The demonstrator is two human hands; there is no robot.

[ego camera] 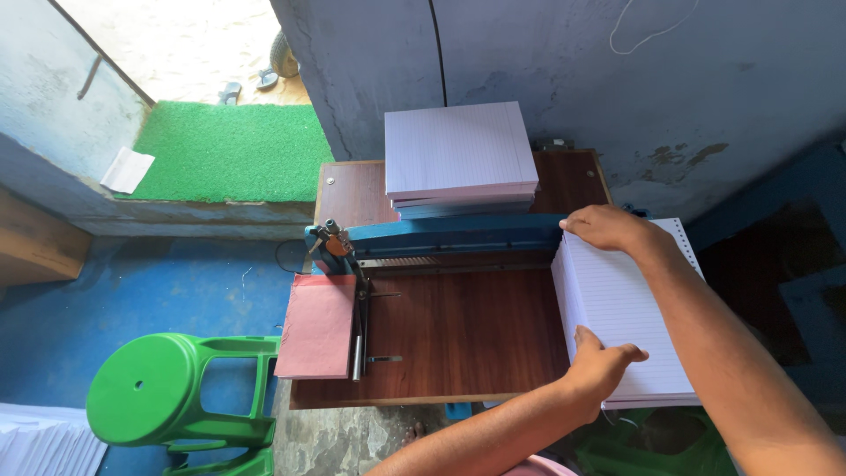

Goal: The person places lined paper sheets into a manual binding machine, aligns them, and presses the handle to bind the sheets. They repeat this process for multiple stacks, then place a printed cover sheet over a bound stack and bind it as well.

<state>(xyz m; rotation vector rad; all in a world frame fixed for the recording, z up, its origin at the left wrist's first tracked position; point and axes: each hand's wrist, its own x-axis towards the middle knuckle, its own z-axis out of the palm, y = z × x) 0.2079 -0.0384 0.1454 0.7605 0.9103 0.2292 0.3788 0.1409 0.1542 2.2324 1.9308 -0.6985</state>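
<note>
Ruled stack (627, 322) lies at right end of cutter (441, 238), overhanging table (458, 335). Left hand (599, 366) clasps near edge; right hand (608, 227) clasps far corner. Stack likely heavy, floppy (sheets slide): support opposite edges.

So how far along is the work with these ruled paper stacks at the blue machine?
One stack of lined white sheets already rests behind the blue metal machine. Left hand and right hand grip a second ruled stack at the brown wooden table's right edge, not yet in the machine.
</note>
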